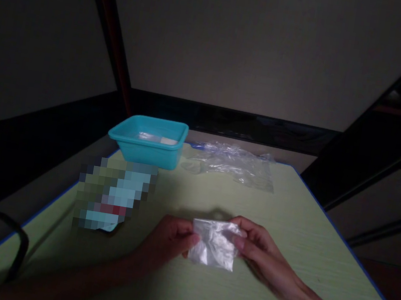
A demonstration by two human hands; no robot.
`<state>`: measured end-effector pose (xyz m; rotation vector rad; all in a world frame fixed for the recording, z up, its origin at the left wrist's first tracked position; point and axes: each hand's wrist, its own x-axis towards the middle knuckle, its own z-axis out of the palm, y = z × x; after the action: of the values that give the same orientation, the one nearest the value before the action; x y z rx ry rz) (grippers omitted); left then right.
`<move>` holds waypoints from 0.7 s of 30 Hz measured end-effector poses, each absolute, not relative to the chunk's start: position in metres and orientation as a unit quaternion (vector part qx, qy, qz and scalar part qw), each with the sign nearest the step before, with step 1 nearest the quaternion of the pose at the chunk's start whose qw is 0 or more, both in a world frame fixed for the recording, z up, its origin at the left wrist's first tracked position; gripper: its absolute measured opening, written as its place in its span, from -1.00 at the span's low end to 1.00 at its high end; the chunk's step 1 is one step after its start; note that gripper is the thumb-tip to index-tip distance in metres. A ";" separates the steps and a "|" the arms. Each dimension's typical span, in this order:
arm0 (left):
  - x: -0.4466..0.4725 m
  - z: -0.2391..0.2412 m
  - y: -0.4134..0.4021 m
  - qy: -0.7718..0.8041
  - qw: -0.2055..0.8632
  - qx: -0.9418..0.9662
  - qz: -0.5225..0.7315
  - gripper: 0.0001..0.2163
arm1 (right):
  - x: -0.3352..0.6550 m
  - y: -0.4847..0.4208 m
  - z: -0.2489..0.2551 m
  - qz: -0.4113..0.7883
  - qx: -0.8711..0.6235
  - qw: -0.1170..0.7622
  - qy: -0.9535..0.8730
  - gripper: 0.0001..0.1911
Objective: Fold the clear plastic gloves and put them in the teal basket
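A small clear plastic bag [214, 243] is held just above the pale green table [276, 294], near its middle. My left hand [169, 239] pinches the bag's left edge with closed fingers. My right hand [256, 250] grips the bag's right side, thumb on top and fingers curled behind. The bag looks crumpled and whitish; whether anything is inside it cannot be made out.
A teal plastic tub [148, 141] stands at the far left of the table with something pale inside. A pile of clear plastic bags [234, 165] lies at the far edge. A blurred-out flat item [113, 194] lies left of my hands. A dark cable loop [18, 243] hangs at the near left corner.
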<state>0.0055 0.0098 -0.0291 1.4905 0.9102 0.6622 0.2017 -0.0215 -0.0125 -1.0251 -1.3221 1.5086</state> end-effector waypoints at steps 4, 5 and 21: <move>0.005 -0.030 0.013 0.397 0.618 0.614 0.289 -0.76 | 0.192 -0.023 -0.017 0.659 -0.434 0.415 -0.453 -0.67; 0.005 -0.030 0.013 0.399 0.620 0.610 0.291 -0.76 | 0.189 -0.024 -0.019 0.662 -0.440 0.417 -0.442 -0.68; 0.008 -0.030 0.011 0.374 0.656 0.524 0.394 -0.73 | 0.180 -0.019 -0.028 0.571 -0.486 0.454 -0.481 -0.67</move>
<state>0.0080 0.0111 -0.0298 1.1883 0.8488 0.8932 0.1801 -0.0190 -0.0283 -1.1992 -1.1863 1.4097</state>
